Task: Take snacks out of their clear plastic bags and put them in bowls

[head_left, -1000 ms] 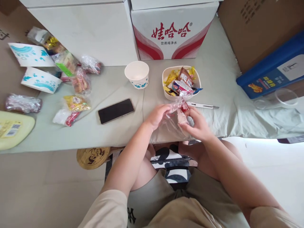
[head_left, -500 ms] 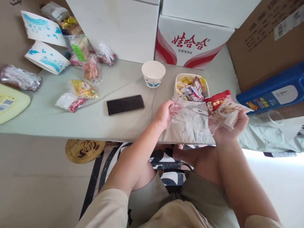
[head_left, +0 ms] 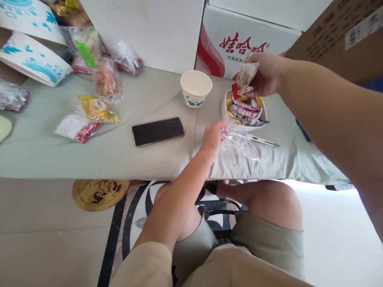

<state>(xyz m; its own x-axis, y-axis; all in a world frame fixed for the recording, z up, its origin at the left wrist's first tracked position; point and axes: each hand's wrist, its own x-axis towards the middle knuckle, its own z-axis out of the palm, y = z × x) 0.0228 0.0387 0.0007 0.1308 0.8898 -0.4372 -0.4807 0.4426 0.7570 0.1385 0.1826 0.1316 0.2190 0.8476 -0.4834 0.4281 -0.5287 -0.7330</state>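
My left hand [head_left: 213, 137] is closed on a clear plastic bag [head_left: 243, 148] that lies crumpled on the cloth. My right hand [head_left: 265, 73] grips wrapped snack packets [head_left: 247, 75], a whitish one and a red one, right over the white bowl [head_left: 225, 107]. Inside that bowl lie several colourful packets [head_left: 245, 113], partly hidden by my fingers. A utility knife [head_left: 265, 140] rests on the cloth in front of the bowl, its near end under the bag. To the left of the bowl stands a white paper cup [head_left: 196, 89] with a blue leaf print.
A black phone [head_left: 158, 131] lies left of my left hand. Farther left are a yellow snack packet [head_left: 97, 108], more wrapped snacks [head_left: 107, 79] and tipped paper bowls [head_left: 36, 59]. White cartons [head_left: 254, 24] line the back; a brown box [head_left: 332, 40] stands at the right.
My right hand has moved left and up with the packets, from beside the blue container to over the bowl. The plastic bag has sagged flatter, and the utility knife shows more.
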